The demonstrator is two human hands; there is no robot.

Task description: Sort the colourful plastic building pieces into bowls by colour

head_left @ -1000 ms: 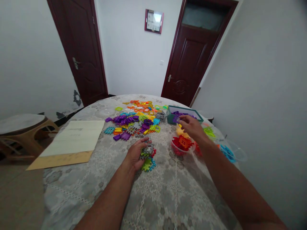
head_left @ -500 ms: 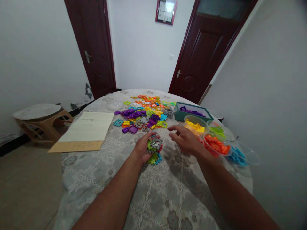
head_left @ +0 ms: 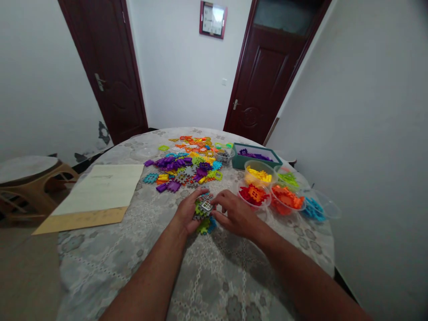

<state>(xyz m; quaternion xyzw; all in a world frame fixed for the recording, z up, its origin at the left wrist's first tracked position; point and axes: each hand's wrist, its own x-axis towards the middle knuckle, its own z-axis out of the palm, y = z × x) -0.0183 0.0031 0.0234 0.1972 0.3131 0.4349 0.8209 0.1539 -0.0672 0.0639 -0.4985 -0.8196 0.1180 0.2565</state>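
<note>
The right hand (head_left: 236, 215) has joined the left hand (head_left: 186, 211), whose grip holds grey-and-green notched plastic pieces (head_left: 206, 205); right grip unclear.

A red-framed clock (head_left: 213, 19) hangs above a small white wall plate (head_left: 224, 82), between two dark-red doors (head_left: 267, 76).

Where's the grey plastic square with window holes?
In the head view, below centre, the grey windowed plastic square lies between the left hand and right hand.
</note>
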